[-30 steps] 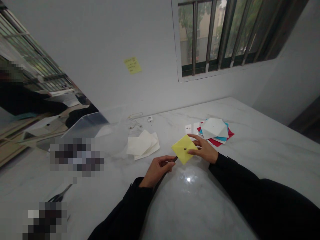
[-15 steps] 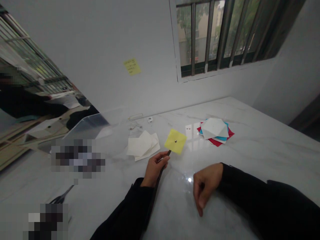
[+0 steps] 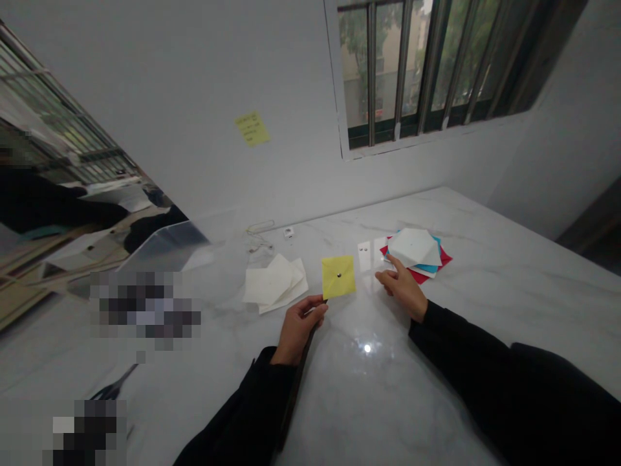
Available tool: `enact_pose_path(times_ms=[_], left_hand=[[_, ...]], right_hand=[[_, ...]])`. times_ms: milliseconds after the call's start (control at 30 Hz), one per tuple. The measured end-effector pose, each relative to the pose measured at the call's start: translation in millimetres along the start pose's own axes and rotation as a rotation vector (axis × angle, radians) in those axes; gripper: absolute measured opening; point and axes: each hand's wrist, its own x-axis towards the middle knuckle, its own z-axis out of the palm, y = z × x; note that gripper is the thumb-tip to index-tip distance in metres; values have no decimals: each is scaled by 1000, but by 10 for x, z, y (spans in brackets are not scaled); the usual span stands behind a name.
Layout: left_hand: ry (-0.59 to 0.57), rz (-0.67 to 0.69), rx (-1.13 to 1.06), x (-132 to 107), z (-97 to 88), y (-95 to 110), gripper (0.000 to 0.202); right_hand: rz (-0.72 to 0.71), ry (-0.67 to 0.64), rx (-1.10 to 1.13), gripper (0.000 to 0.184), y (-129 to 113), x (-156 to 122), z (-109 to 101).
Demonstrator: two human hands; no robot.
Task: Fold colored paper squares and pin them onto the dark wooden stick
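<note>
Left fingers (image 3: pixel 313 314) closed on dark stick (image 3: pixel 295 395) under yellow paper square (image 3: pixel 338 277); right fingers (image 3: pixel 395 266) open, touching paper stack (image 3: pixel 414 247).

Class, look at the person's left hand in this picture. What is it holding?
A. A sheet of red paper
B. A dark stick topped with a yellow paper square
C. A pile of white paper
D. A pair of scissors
B. The left hand is closed around the dark stick, and the yellow paper square sits at the stick's upper end.
</note>
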Motion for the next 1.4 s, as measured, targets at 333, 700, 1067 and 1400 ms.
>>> enact_pose_path(times_ms=[333,700,1067,1400], left_hand=[[-28,10,18,15,-35,-25,36],[11,12,1,-6,8,27,37],[-33,34,64,-42,15,51,33],[-176,-9,125,14,-51,-29,36]], right_hand=[[440,-1924,6,47,-216,-676,313],[-27,-105,-21,53,103,-12,66],[-126,24,-9,83,22,-35,71],[-362,-31,-536,55,-99,-53,-30]])
